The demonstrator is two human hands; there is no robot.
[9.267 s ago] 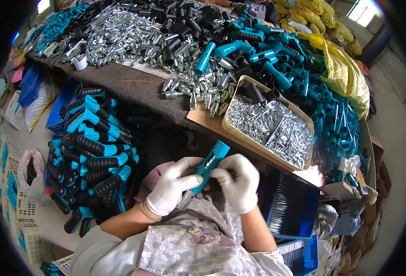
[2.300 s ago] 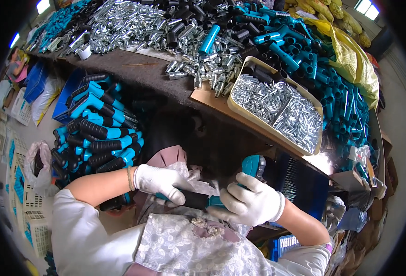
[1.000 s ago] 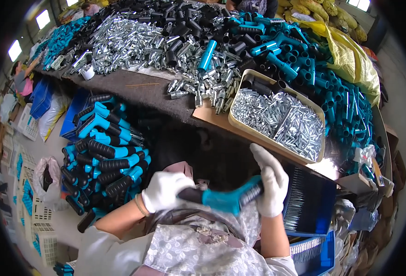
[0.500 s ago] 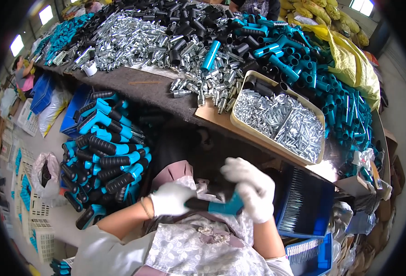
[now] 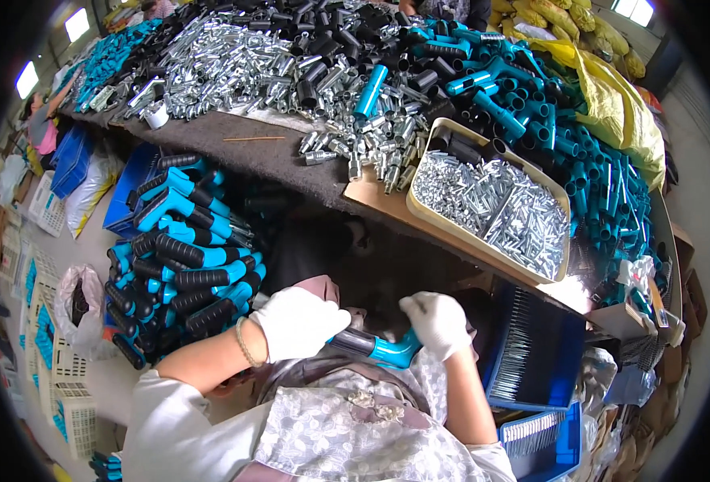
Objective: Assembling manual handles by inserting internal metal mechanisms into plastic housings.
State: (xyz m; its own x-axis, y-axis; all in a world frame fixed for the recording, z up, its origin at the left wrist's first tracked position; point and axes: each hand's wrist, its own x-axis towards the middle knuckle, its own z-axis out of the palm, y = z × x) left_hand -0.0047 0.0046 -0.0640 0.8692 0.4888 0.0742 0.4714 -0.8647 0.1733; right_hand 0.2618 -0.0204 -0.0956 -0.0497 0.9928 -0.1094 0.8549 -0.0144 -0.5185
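Head view, looking down at a person seated at a crowded workbench. Both hands wear white gloves. The left hand (image 5: 298, 321) is wrapped around the black grip end of a handle (image 5: 375, 347), fingers curled shut on it. The right hand (image 5: 435, 321) is closed over the handle's teal end, fingers bent tight around it. The handle lies across the lap, just below the bench edge, between the two hands.

To the left stands a stack of finished handles (image 5: 182, 257), black and teal. Ahead on the bench sits a tray (image 5: 451, 229) full of small silver metal parts, with loose silver tubes (image 5: 242, 64) and teal tubes (image 5: 580, 153) heaped beyond. A blue bin (image 5: 544, 361) of thin pins stands just right of the right hand.

Likely risks: the gloved fingers could slip on the smooth teal plastic, letting the handle twist or drop to the floor; a right elbow swing could knock the bin.
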